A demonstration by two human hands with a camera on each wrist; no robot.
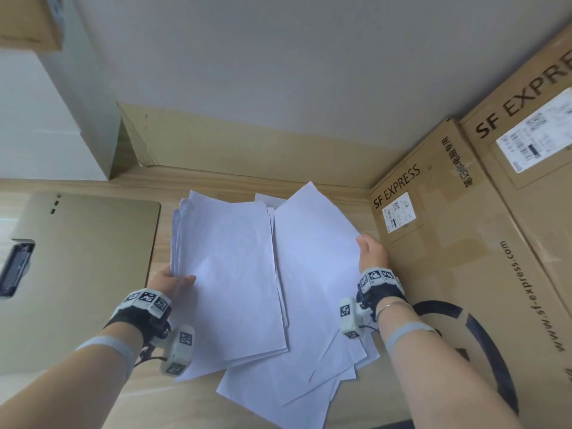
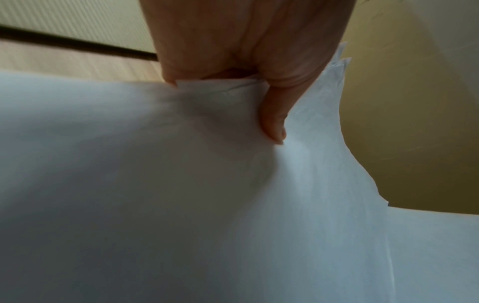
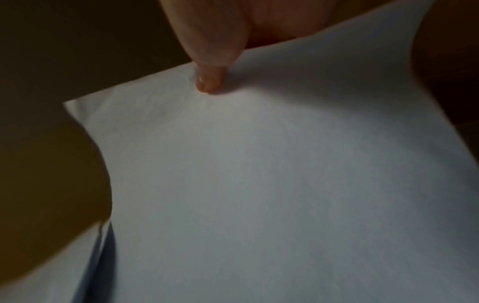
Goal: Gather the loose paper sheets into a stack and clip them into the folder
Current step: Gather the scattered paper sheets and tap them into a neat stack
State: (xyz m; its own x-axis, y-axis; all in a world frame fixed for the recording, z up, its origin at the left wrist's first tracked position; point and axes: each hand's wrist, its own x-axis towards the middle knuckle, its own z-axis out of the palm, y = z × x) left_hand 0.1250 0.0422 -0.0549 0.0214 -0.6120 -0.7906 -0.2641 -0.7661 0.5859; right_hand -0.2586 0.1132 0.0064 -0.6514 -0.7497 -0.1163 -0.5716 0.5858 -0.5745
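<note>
Several white paper sheets lie fanned over the wooden table. My left hand pinches the left edge of a loose stack of sheets, thumb on top; in the left wrist view the thumb of my left hand presses on that stack. My right hand pinches the right edge of a single sheet, with the thumb of my right hand on top of the sheet. More sheets lie beneath, toward me. The tan folder lies flat at the left, its black clip at the far left edge.
Large cardboard boxes marked SF EXPRESS stand close along the right. A flat cardboard piece leans against the back wall. A black ring-shaped object lies under my right forearm. A grey box stands at the back left.
</note>
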